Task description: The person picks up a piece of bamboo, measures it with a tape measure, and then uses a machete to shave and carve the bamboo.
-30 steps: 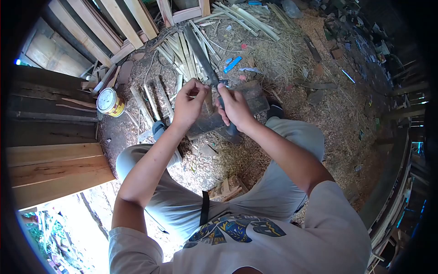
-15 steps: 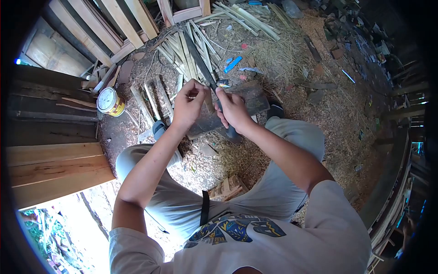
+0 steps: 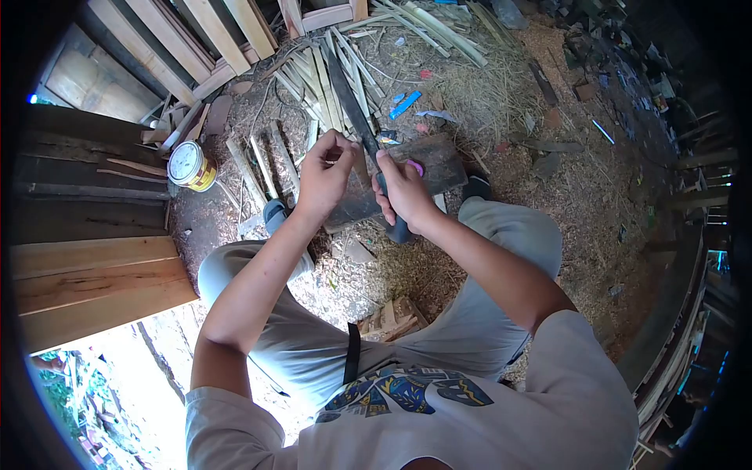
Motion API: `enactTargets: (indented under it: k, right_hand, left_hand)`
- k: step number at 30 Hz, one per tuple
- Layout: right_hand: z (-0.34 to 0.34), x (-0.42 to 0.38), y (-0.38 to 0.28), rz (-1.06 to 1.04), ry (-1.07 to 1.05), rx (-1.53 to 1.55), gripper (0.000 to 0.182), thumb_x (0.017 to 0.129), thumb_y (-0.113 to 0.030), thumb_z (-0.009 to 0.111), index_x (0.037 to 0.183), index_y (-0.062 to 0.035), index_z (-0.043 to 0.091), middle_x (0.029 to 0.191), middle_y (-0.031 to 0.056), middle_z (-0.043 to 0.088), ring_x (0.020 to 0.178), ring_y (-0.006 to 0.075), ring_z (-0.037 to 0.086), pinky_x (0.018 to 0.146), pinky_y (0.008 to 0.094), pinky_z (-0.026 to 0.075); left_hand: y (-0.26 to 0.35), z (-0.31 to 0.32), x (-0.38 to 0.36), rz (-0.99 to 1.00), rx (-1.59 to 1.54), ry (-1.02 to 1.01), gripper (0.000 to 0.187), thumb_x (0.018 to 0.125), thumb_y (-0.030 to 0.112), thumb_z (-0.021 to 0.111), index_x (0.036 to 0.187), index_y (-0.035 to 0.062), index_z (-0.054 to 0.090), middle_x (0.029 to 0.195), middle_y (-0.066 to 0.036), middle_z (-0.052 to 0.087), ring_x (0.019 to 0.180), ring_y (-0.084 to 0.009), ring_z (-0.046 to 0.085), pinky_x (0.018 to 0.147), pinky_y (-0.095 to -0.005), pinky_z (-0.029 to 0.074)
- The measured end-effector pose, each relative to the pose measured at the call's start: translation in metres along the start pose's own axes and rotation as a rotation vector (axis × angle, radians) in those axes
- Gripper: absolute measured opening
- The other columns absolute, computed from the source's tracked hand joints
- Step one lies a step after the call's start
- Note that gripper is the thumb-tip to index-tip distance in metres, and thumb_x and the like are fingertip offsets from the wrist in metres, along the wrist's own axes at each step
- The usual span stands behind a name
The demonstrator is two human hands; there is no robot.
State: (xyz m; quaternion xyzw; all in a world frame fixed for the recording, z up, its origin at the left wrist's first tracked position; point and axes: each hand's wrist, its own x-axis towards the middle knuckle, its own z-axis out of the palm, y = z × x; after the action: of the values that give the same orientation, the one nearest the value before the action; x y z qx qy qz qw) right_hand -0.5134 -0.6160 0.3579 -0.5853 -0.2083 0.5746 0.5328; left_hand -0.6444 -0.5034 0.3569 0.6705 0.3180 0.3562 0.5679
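My right hand [image 3: 403,190] is wrapped round the dark handle of a machete [image 3: 348,94]. Its long blade points away from me, up and to the left, over a pile of split strips. Close to the blade's left side, my left hand [image 3: 327,168] is closed in a pinch; what its fingers hold, if anything, is too small to make out. Beneath both hands lies a dark wooden block [image 3: 435,168] on the ground between my feet. A small pink thing [image 3: 415,167] shows on the block beside my right hand.
Pale split strips [image 3: 317,86] are heaped ahead, with a blue scrap [image 3: 405,104] near them. A paint bucket [image 3: 190,166] stands to the left by stacked planks [image 3: 98,282]. Wooden frames [image 3: 188,39] lean at the upper left. Shavings litter the ground.
The view has shifted slightly. The pink thing beside my right hand has come into sight. Both hands keep nearly the same position and grip.
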Motion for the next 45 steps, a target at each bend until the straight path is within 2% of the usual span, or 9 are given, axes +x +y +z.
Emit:
enactTargets:
  k: [21, 24, 28, 31, 33, 36, 40, 43, 45]
  right_hand:
    - [0.008, -0.007, 0.006, 0.025, -0.061, 0.045, 0.061, 0.107, -0.059, 0.043, 0.077, -0.0068, 0.051, 0.052, 0.0009, 0.044, 0.035, 0.0133, 0.041, 0.036, 0.0302, 0.037]
    - [0.006, -0.001, 0.018, 0.18, -0.067, 0.051, 0.061, 0.107, -0.059, 0.043, 0.075, -0.0072, 0.05, 0.052, 0.0009, 0.044, 0.035, 0.0136, 0.04, 0.036, 0.0307, 0.037]
    - [0.008, -0.003, 0.014, 0.158, -0.099, 0.031, 0.062, 0.107, -0.059, 0.043, 0.075, -0.0071, 0.05, 0.052, 0.0011, 0.044, 0.035, 0.0138, 0.04, 0.036, 0.0307, 0.036]
    - [0.01, -0.004, 0.028, -0.018, -0.105, -0.003, 0.062, 0.107, -0.059, 0.044, 0.074, -0.0069, 0.05, 0.052, 0.0011, 0.044, 0.035, 0.0138, 0.04, 0.035, 0.031, 0.035]
    - [0.01, -0.002, 0.026, 0.189, -0.076, 0.034, 0.062, 0.107, -0.058, 0.044, 0.074, -0.0066, 0.05, 0.051, 0.0005, 0.044, 0.034, 0.0132, 0.04, 0.034, 0.0305, 0.035]
    - [0.01, -0.007, 0.024, 0.02, -0.123, 0.01, 0.062, 0.108, -0.057, 0.044, 0.074, -0.0066, 0.05, 0.052, 0.0, 0.044, 0.034, 0.0127, 0.04, 0.033, 0.0299, 0.034]
    - [0.012, -0.003, 0.035, 0.12, -0.06, -0.043, 0.062, 0.108, -0.057, 0.042, 0.074, -0.0065, 0.051, 0.052, -0.0003, 0.044, 0.034, 0.0125, 0.04, 0.033, 0.0296, 0.034]
    - [0.014, -0.005, 0.036, 0.062, -0.114, -0.035, 0.061, 0.108, -0.056, 0.043, 0.073, -0.0068, 0.05, 0.052, -0.0007, 0.044, 0.034, 0.0124, 0.04, 0.033, 0.03, 0.034]
    - [0.015, -0.003, 0.049, -0.152, -0.061, -0.18, 0.059, 0.108, -0.053, 0.046, 0.072, -0.0072, 0.051, 0.051, -0.0004, 0.045, 0.035, 0.0127, 0.043, 0.034, 0.0324, 0.035]
  left_hand:
    - [-0.002, -0.025, 0.005, -0.082, 0.055, -0.044, 0.013, 0.103, 0.011, 0.066, 0.091, 0.0066, 0.061, 0.083, 0.005, 0.061, 0.075, -0.0037, 0.05, 0.067, -0.023, 0.04]
    - [-0.008, -0.03, 0.004, -0.064, 0.067, -0.002, 0.013, 0.103, 0.013, 0.066, 0.092, 0.0071, 0.062, 0.085, 0.004, 0.064, 0.075, -0.0045, 0.053, 0.069, -0.0231, 0.043]
    - [-0.004, -0.037, 0.007, -0.069, 0.044, -0.008, 0.017, 0.102, 0.013, 0.068, 0.09, 0.0039, 0.061, 0.078, 0.003, 0.061, 0.073, -0.0044, 0.052, 0.068, -0.0236, 0.042]
    - [-0.01, -0.037, 0.005, -0.069, 0.057, 0.034, 0.016, 0.102, 0.012, 0.068, 0.09, 0.0044, 0.061, 0.079, 0.003, 0.061, 0.073, -0.0039, 0.052, 0.068, -0.0235, 0.042]
    - [-0.008, -0.038, 0.006, -0.035, 0.054, 0.054, 0.016, 0.102, 0.013, 0.068, 0.09, 0.0043, 0.061, 0.078, 0.003, 0.06, 0.073, -0.0039, 0.052, 0.068, -0.0237, 0.042]
    - [-0.006, -0.042, 0.007, -0.087, 0.061, 0.046, 0.017, 0.102, 0.013, 0.068, 0.09, 0.004, 0.061, 0.078, 0.003, 0.061, 0.073, -0.0043, 0.052, 0.068, -0.024, 0.042]
    - [-0.013, -0.047, 0.004, -0.035, 0.059, 0.093, 0.017, 0.102, 0.014, 0.068, 0.09, 0.0041, 0.062, 0.078, 0.003, 0.061, 0.072, -0.004, 0.051, 0.067, -0.0238, 0.042]
    - [-0.012, -0.058, 0.007, -0.147, 0.036, 0.023, 0.013, 0.104, 0.018, 0.067, 0.095, 0.0084, 0.063, 0.086, 0.004, 0.065, 0.079, -0.0055, 0.058, 0.073, -0.0233, 0.047]
    - [-0.013, -0.057, 0.002, -0.08, 0.08, 0.037, 0.014, 0.104, 0.016, 0.067, 0.095, 0.0063, 0.063, 0.088, 0.003, 0.066, 0.081, -0.0059, 0.059, 0.075, -0.0238, 0.048]
